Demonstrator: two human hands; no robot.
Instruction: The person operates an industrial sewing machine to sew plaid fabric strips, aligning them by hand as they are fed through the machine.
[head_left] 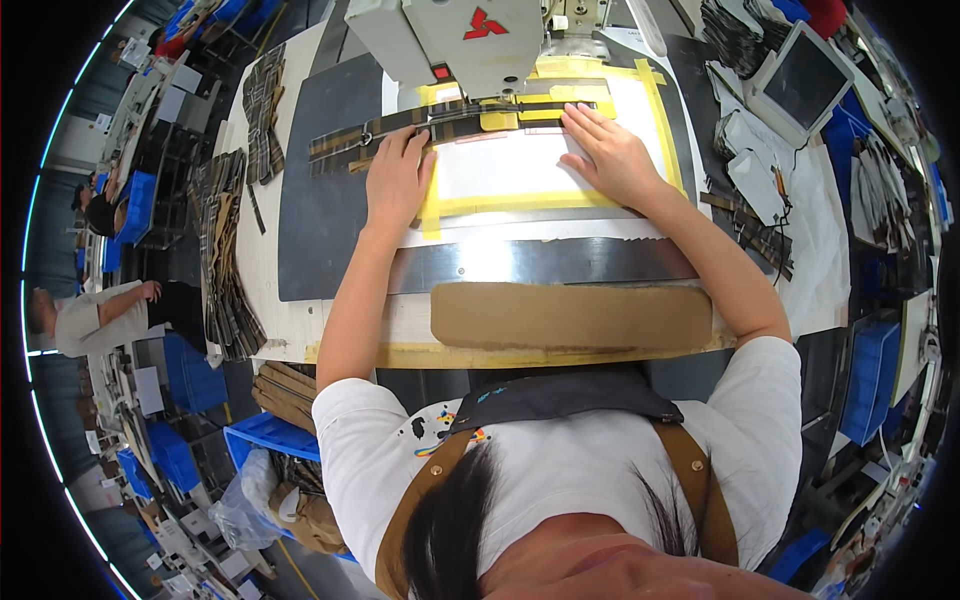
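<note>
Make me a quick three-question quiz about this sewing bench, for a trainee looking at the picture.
1. True or false: seen from the person, the plaid strip lies beyond the brown pad.
2. What colour is the tape along the edges of the white sheet: A red, B yellow or C green?
3. Which of the person's hands is nearer the screen?

Key: 1 true; 2 B; 3 the right hand.

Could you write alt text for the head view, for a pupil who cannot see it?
A person's left hand and right hand rest along a plaid fabric strip beneath a sewing machine, partly over a yellow-taped white sheet. More plaid pieces lie to the left.
</note>
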